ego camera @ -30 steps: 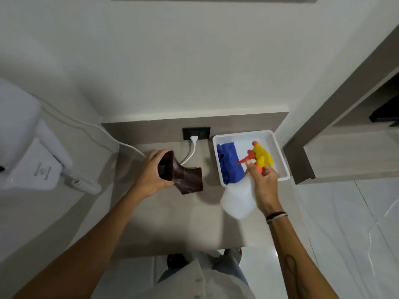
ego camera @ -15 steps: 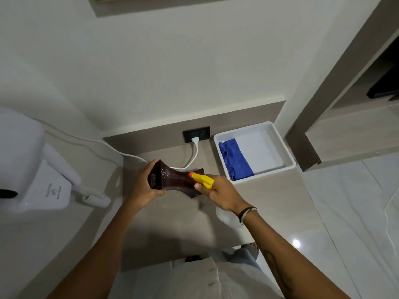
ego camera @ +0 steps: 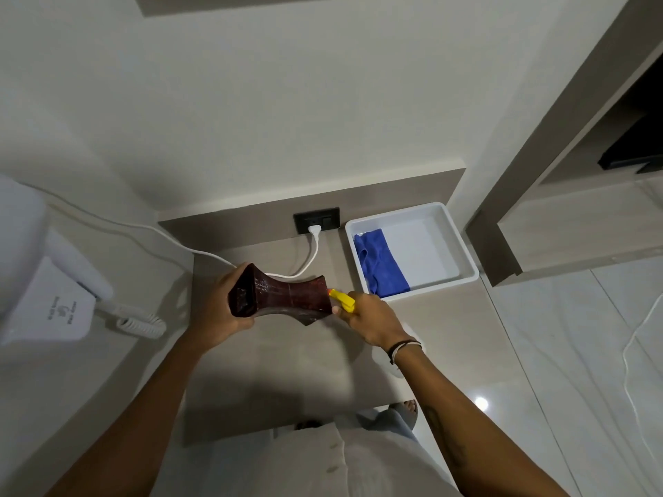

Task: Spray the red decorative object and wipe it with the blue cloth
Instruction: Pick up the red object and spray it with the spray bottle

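holding the dark red, waisted, glossy decorative object (ego camera: 283,295) mid-frame, left hand (ego camera: 219,310) grips its flared end, right hand (ego camera: 369,317) clenches the yellow-nozzled spray bottle (ego camera: 342,299); looks rigid, slick, probably breakable, blue cloth (ego camera: 380,263) waiting centre-right.

Setting: a hotel-style room or bathroom vanity corner, indoors.
Landmark: grey-beige counter (ego camera: 287,356) set against a plain white wall.
Left of the counter: wall-mounted white hair dryer (ego camera: 39,267) with a coiled cord (ego camera: 141,322), typical of guest rooms.
At the back of the counter: black wall socket (ego camera: 316,220) with a white plug (ego camera: 314,230) in it.
Right of the counter: built-in shelf unit (ego camera: 574,224) in matching wood tone.
Below the counter: polished marble-look floor tiles (ego camera: 574,353).
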A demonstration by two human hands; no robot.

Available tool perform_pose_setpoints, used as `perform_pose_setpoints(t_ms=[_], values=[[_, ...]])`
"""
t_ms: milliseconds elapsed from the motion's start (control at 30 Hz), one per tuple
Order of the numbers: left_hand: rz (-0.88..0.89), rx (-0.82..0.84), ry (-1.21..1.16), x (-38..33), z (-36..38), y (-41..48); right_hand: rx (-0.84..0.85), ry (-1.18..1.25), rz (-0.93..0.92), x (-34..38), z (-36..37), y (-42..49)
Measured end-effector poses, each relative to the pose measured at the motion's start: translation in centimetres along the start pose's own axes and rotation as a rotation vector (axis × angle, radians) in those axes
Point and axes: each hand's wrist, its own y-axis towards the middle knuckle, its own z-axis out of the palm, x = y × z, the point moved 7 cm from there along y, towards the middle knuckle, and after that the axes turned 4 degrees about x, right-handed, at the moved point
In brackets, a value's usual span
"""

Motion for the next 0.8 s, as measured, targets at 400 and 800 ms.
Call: perform_pose_setpoints(t_ms=[400,800], values=[[-0.229,-0.158,-0.103,-0.7,-1.4,-0.8,0.076,0.141,-0.231,3.5,0.4,-2.2],[-0.313,-0.227,-0.169,-1.1,-1.3,-0.6,0.017,-0.036,-0.123,3.6,1.4,-1.3]])
